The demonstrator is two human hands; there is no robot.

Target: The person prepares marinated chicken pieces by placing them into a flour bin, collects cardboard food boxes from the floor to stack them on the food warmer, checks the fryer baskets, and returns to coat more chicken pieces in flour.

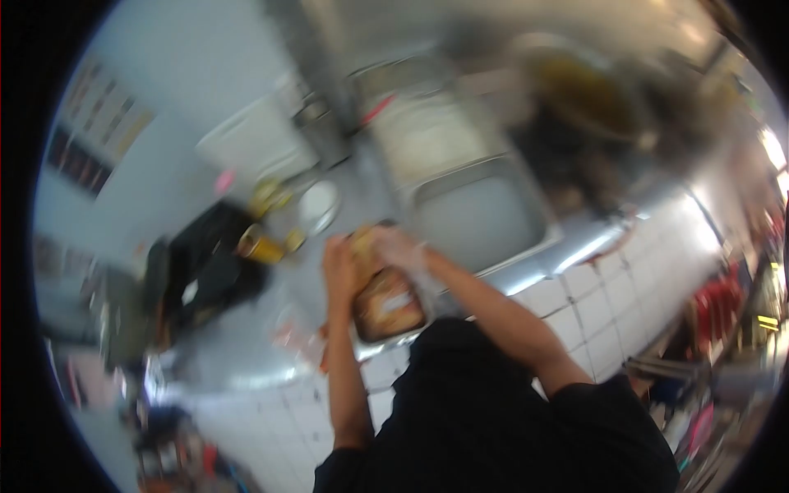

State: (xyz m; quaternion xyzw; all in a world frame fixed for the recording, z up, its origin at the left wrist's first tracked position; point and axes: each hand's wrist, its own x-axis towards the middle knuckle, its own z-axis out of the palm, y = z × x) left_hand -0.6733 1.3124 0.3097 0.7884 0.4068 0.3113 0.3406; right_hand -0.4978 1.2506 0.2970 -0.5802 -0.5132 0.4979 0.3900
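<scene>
Both of my hands are over the far end of a metal tray (pixel 356 327) that holds orange-brown food (pixel 389 306). Between them is a tan piece of food (pixel 364 256), blurred by motion. My left hand (pixel 338 261) is closed against its left side. On its right side my right hand (pixel 398 248), which seems covered by a thin clear glove, has its fingers bent around it. The fingertips of both hands are smeared.
A metal basin (pixel 481 215) lies right of my hands, with a large pan (pixel 588 90) beyond it. A yellow can (pixel 261 245), a white lid (pixel 319 205) and a black bag-like object (pixel 209 263) are to the left. A plastic bag (pixel 297 335) lies near the counter's front edge.
</scene>
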